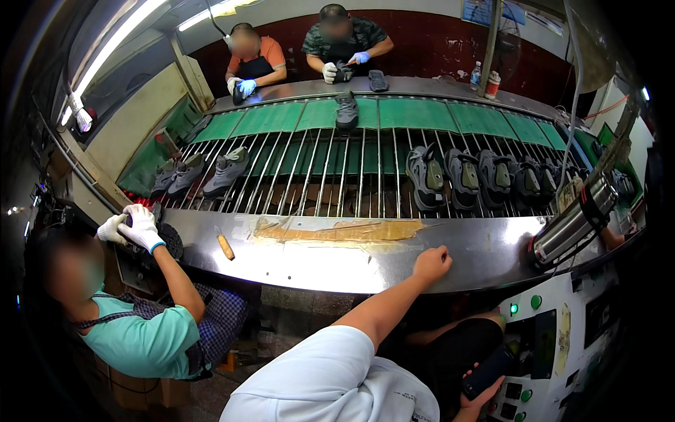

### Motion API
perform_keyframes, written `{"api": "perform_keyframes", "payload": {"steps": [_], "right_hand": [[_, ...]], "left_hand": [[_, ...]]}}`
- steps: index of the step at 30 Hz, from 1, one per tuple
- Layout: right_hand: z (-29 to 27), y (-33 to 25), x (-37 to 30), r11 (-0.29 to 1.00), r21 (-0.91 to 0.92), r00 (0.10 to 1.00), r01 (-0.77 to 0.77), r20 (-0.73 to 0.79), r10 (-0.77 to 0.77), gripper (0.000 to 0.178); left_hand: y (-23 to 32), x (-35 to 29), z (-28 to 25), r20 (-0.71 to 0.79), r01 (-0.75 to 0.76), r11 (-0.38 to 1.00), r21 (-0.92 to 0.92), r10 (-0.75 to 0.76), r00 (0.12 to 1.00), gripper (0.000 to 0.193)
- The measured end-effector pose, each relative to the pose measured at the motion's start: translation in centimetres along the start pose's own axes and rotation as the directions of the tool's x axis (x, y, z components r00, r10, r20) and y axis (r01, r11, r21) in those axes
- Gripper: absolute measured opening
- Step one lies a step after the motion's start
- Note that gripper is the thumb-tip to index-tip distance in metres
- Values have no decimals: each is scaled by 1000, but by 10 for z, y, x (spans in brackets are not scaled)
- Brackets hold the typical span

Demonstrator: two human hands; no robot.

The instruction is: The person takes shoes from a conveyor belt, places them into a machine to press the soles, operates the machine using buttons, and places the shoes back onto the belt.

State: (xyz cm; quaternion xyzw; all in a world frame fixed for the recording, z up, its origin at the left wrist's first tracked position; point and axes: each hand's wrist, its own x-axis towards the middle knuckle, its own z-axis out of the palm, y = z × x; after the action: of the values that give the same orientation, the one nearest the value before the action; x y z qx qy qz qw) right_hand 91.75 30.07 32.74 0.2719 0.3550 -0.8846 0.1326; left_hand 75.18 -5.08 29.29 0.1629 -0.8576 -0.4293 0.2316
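My left hand [432,264], at the end of a white-sleeved arm, rests on the metal bench [316,271] with its fingers curled in; nothing shows in it. Low at the right, my right hand [482,392] is closed around a dark smartphone [488,373]. The phone is beside a white control panel [552,352] with green buttons. Brown tape [337,231] covers part of the bench, left of my left hand. A steel thermos [575,219] leans on the bench's right end.
Grey shoes [462,179] line the roller conveyor [330,176], with one shoe [346,110] on the green belt [415,116]. A wooden-handled tool [225,246] lies on the bench. At left, a gloved co-worker [151,323] handles a dark shoe; two people [344,42] work across the line.
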Motion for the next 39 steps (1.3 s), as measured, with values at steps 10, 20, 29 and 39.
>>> {"api": "perform_keyframes", "payload": {"steps": [10,20,29,39], "right_hand": [[3,4,-5,999,-8,999,44,-31,-45,67],[-7,5,0,999,-5,999,36,19,-36,70],[-1,6,-10,998,-25,998,58,-16,-59,70],[1,7,-11,999,-37,999,38,-15,-38,68]], "left_hand": [[-1,-2,-5,7,13,1000,3,-13,1000,15],[-6,-1,-5,-9,-16,1000,-5,16,1000,14],[-2,-4,-7,0,-2,1000,12,2,1000,15],[-6,-4,-9,-21,-4,1000,16,4,1000,15]]}}
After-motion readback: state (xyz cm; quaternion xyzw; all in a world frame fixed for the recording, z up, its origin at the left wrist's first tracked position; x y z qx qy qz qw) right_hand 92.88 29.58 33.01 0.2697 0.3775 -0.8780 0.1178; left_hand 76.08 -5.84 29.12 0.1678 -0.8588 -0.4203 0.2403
